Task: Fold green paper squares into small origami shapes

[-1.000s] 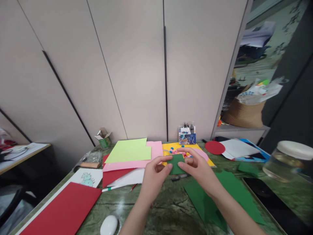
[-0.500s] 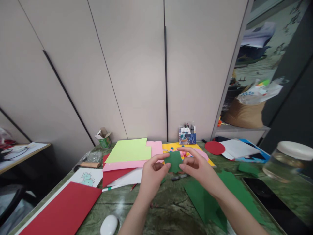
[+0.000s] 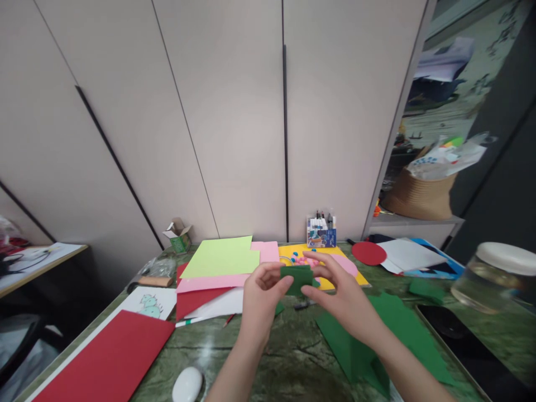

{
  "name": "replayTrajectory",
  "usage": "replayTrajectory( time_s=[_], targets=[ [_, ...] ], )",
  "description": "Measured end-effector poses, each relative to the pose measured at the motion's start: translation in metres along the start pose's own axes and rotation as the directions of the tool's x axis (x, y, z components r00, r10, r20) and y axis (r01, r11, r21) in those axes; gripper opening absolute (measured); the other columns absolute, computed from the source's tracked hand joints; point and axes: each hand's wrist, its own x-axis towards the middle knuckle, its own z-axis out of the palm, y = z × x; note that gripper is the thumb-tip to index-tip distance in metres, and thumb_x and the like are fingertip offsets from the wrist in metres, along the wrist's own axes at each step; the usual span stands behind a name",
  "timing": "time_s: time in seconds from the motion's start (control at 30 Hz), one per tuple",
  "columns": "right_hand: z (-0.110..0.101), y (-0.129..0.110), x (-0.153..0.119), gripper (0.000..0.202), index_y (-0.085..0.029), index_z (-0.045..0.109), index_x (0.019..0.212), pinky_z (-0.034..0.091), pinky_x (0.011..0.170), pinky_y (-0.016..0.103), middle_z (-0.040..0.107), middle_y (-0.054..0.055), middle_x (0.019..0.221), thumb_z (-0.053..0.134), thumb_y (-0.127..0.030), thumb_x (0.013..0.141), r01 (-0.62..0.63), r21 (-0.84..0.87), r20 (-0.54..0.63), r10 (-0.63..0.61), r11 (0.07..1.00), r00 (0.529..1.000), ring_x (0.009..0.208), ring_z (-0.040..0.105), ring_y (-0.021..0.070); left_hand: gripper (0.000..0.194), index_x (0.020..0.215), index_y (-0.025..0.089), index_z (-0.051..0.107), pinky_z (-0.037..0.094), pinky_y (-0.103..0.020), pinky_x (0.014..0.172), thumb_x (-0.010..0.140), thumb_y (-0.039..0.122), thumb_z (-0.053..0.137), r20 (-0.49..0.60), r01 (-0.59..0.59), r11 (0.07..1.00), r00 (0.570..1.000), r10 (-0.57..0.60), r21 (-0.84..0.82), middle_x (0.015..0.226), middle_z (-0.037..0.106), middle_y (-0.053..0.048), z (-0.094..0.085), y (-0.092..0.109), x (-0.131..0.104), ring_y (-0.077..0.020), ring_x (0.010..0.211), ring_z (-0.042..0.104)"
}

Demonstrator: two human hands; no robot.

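A small piece of green paper (image 3: pixel 296 280) is held up above the middle of the table, its upper part bent over in a fold. My left hand (image 3: pixel 264 293) pinches its left side between thumb and fingers. At the right side, my right hand (image 3: pixel 335 285) has its thumb on the lower edge and fingers curled near the top. Larger green sheets (image 3: pixel 402 324) lie under and beside my right forearm. Behind the hands is a yellow sheet (image 3: pixel 343 258) with pink and blue pompoms (image 3: pixel 305 260) on it.
Red (image 3: pixel 104 357), pink and lime-green sheets (image 3: pixel 221 257) lie at left. A white mouse (image 3: pixel 187 384) sits in front. A phone (image 3: pixel 469 346) and lidded jar (image 3: pixel 494 276) stand at right. A marker box (image 3: pixel 321 230) is by the cabinet; a red paper circle (image 3: pixel 369 253) lies near it.
The green paper was a flat square facing me; now its top part is folded over. My right thumb and fingers have shifted slightly left along it.
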Motion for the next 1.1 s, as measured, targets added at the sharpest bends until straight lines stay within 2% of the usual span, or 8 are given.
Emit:
replayTrajectory(
  time_s=[0.1, 0.17, 0.4, 0.47, 0.63, 0.87, 1.0, 1.1],
  targets=[
    [-0.002, 0.005, 0.003, 0.029, -0.023, 0.056, 0.1, 0.046, 0.073, 0.03, 0.06, 0.004, 0.094, 0.062, -0.03, 0.073, 0.0, 0.065, -0.02, 0.001, 0.998, 1.0, 0.089, 0.057, 0.0192, 0.018, 0.079, 0.015, 0.061, 0.046, -0.024, 0.064, 0.062, 0.017, 0.069, 0.017, -0.024, 0.995, 1.0, 0.023, 0.095, 0.073, 0.067, -0.003, 0.003, 0.004, -0.004, -0.0142, 0.069, 0.061],
    [-0.003, 0.006, 0.005, 0.018, -0.019, 0.06, 0.086, 0.046, 0.071, 0.03, 0.061, 0.004, 0.088, 0.062, -0.033, 0.073, 0.001, 0.061, 0.001, -0.001, 0.998, 1.0, 0.084, 0.057, 0.0194, 0.016, 0.077, 0.015, 0.062, 0.045, -0.023, 0.062, 0.062, 0.016, 0.069, 0.027, -0.042, 0.985, 0.999, 0.038, 0.168, 0.071, 0.067, -0.002, 0.005, 0.007, -0.007, -0.0139, 0.067, 0.061],
    [-0.003, 0.002, 0.004, 0.021, -0.017, 0.055, 0.061, 0.042, 0.055, 0.025, 0.055, 0.0, 0.063, 0.062, -0.034, 0.072, 0.003, 0.06, 0.003, -0.003, 0.998, 1.0, 0.062, 0.052, 0.0148, 0.018, 0.08, 0.016, 0.062, 0.043, -0.021, 0.057, 0.063, 0.017, 0.068, 0.025, -0.06, 0.971, 0.998, 0.056, 0.231, 0.063, 0.06, 0.001, 0.006, 0.01, -0.011, -0.0112, 0.06, 0.055],
    [-0.003, 0.001, 0.004, 0.019, -0.018, 0.056, 0.063, 0.042, 0.054, 0.025, 0.056, 0.0, 0.064, 0.063, -0.034, 0.071, -0.006, 0.069, 0.0, 0.006, 0.998, 1.0, 0.062, 0.052, 0.0148, 0.019, 0.081, 0.017, 0.062, 0.042, -0.02, 0.056, 0.063, 0.017, 0.068, 0.024, -0.067, 0.968, 0.998, 0.063, 0.241, 0.06, 0.057, 0.003, 0.005, 0.01, -0.011, -0.0101, 0.058, 0.053],
    [-0.003, 0.0, 0.003, 0.017, -0.018, 0.062, 0.077, 0.045, 0.061, 0.027, 0.062, 0.004, 0.08, 0.062, -0.034, 0.071, -0.002, 0.098, 0.0, 0.002, 0.995, 1.0, 0.077, 0.056, 0.0188, 0.019, 0.079, 0.017, 0.062, 0.041, -0.02, 0.055, 0.061, 0.016, 0.069, 0.009, -0.055, 0.96, 0.998, 0.055, 0.275, 0.059, 0.055, 0.004, 0.005, 0.013, -0.011, -0.0093, 0.057, 0.051],
    [-0.002, -0.002, 0.003, 0.016, -0.018, 0.06, 0.063, 0.042, 0.057, 0.025, 0.059, 0.001, 0.063, 0.062, -0.031, 0.072, 0.027, 0.086, -0.021, -0.025, 0.996, 0.999, 0.064, 0.053, 0.0154, 0.019, 0.078, 0.016, 0.064, 0.041, -0.02, 0.055, 0.061, 0.017, 0.07, 0.028, -0.032, 0.964, 0.999, 0.025, 0.262, 0.058, 0.059, 0.002, 0.005, 0.013, -0.011, -0.0097, 0.056, 0.053],
    [-0.004, 0.0, 0.003, 0.018, -0.018, 0.061, 0.061, 0.041, 0.054, 0.025, 0.059, 0.001, 0.061, 0.063, -0.032, 0.071, 0.027, 0.071, -0.004, -0.027, 0.997, 1.0, 0.061, 0.053, 0.0152, 0.019, 0.077, 0.016, 0.065, 0.042, -0.02, 0.054, 0.059, 0.017, 0.07, 0.019, -0.014, 0.965, 1.0, 0.009, 0.26, 0.057, 0.061, 0.001, 0.005, 0.013, -0.011, -0.0107, 0.055, 0.055],
    [-0.005, -0.001, 0.003, 0.015, -0.018, 0.063, 0.066, 0.043, 0.058, 0.026, 0.061, 0.002, 0.066, 0.063, -0.032, 0.071, 0.033, 0.058, 0.018, -0.034, 0.998, 0.999, 0.065, 0.055, 0.0165, 0.018, 0.076, 0.016, 0.065, 0.043, -0.02, 0.053, 0.059, 0.016, 0.07, 0.012, -0.015, 0.956, 1.0, 0.012, 0.291, 0.057, 0.062, 0.001, 0.005, 0.015, -0.011, -0.0109, 0.054, 0.055]
  ],
)
